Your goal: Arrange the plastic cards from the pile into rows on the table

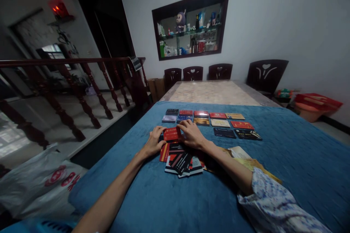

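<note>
A red card (171,134) lies between my two hands near the middle of the blue cloth. My left hand (154,142) is closed on its left edge, thumb below and fingers above. My right hand (191,134) grips the right edge with bent fingers. Just below, a loose heap of cards (182,162), mostly black with red and white ones, lies fanned out. Beyond my hands are rows of laid-out cards, among them a gold card (201,121), a cream card (220,123) and a black card (248,134).
The blue cloth (136,189) covers the near part of the table; the bare tabletop (216,93) shows beyond. Yellow papers (254,165) lie under and beside my right forearm. Dark chairs (266,76) stand around the far end. A white plastic bag (41,182) is at the left.
</note>
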Motion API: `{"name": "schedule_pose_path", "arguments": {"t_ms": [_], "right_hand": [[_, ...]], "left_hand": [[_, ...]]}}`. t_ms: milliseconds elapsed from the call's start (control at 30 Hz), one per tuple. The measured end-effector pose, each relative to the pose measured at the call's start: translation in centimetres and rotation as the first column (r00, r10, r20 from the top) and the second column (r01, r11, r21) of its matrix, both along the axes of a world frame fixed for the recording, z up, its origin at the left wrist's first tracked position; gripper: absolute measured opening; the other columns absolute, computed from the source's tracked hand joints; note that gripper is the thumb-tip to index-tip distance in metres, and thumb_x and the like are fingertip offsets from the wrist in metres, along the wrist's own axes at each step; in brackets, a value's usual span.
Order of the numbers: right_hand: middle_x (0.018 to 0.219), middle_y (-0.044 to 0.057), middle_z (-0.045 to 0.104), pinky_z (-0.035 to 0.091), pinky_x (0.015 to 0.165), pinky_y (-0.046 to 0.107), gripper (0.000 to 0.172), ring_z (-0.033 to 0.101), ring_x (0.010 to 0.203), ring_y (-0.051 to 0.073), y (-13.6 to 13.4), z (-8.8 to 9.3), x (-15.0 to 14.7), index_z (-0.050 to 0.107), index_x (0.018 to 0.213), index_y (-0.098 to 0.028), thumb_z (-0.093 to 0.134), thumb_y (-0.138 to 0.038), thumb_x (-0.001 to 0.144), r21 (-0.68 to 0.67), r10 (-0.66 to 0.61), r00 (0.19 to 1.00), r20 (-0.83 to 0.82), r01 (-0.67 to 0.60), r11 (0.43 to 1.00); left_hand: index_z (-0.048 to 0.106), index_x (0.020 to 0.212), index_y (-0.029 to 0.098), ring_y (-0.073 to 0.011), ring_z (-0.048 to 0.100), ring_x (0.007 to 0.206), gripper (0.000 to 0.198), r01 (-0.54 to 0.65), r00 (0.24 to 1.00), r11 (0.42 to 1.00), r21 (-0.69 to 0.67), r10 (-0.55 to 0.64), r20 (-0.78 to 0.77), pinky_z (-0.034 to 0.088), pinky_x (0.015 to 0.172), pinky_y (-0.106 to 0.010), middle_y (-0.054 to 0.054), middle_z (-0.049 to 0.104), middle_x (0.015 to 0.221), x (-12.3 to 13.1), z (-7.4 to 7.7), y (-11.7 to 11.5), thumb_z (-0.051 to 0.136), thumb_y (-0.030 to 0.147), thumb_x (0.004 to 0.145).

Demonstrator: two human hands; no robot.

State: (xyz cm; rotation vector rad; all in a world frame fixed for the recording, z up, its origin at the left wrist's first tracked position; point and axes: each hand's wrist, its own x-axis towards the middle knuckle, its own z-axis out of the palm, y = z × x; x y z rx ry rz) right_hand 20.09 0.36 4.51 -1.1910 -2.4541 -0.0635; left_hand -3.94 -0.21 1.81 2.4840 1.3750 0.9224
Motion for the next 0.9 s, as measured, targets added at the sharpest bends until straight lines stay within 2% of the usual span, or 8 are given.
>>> {"name": "schedule_pose_path", "arguments": {"t_ms": [200, 533, 700, 900], "right_hand": [[0.125, 0.013, 0.057, 0.04, 0.088, 0.041, 0.046, 0.043, 0.113, 0.029, -0.1, 0.3, 0.2, 0.061, 0.123, -0.02, 0.072, -0.034, 0.08, -0.038, 0.004, 1.0, -0.005, -0.004, 0.999], [0.121, 0.012, 0.059, 0.04, 0.088, 0.042, 0.049, 0.044, 0.113, 0.029, 0.4, 0.9, 1.0, 0.063, 0.121, -0.019, 0.077, -0.037, 0.077, -0.089, -0.017, 1.0, 0.015, 0.018, 0.996], [0.119, 0.013, 0.06, 0.04, 0.087, 0.042, 0.048, 0.045, 0.111, 0.03, 0.9, 1.4, 2.1, 0.065, 0.119, -0.021, 0.075, -0.041, 0.077, -0.108, 0.0, 0.999, 0.049, 0.006, 0.994], [0.114, 0.012, 0.061, 0.041, 0.086, 0.039, 0.045, 0.046, 0.107, 0.029, 1.0, 2.2, 3.5, 0.067, 0.115, -0.019, 0.076, -0.042, 0.077, -0.096, -0.041, 0.995, 0.092, 0.05, 0.994]], "left_hand": [[0.052, 0.131, 0.02, -0.0282, 0.049, 0.124, 0.055, -0.018, 0.998, 1.0, -0.025, 0.017, -0.055, 0.039, 0.104, -0.05, -0.011, 0.054, 0.128, 0.3, 0.2, -0.1, 0.06, 0.009, 0.078], [0.057, 0.128, 0.02, -0.0288, 0.049, 0.119, 0.052, -0.007, 0.993, 0.999, -0.034, 0.004, -0.114, 0.039, 0.102, -0.051, -0.011, 0.057, 0.125, 0.9, 1.0, 0.4, 0.063, 0.012, 0.077], [0.058, 0.127, 0.019, -0.0285, 0.05, 0.118, 0.05, 0.009, 0.991, 0.998, -0.069, -0.018, -0.131, 0.038, 0.103, -0.05, -0.011, 0.058, 0.124, 1.9, 1.8, 0.7, 0.063, 0.014, 0.077], [0.06, 0.126, 0.021, -0.0285, 0.051, 0.114, 0.051, 0.038, 0.989, 0.996, -0.075, -0.048, -0.139, 0.039, 0.101, -0.049, -0.009, 0.06, 0.12, 3.3, 2.5, 1.7, 0.065, 0.014, 0.076]]}}
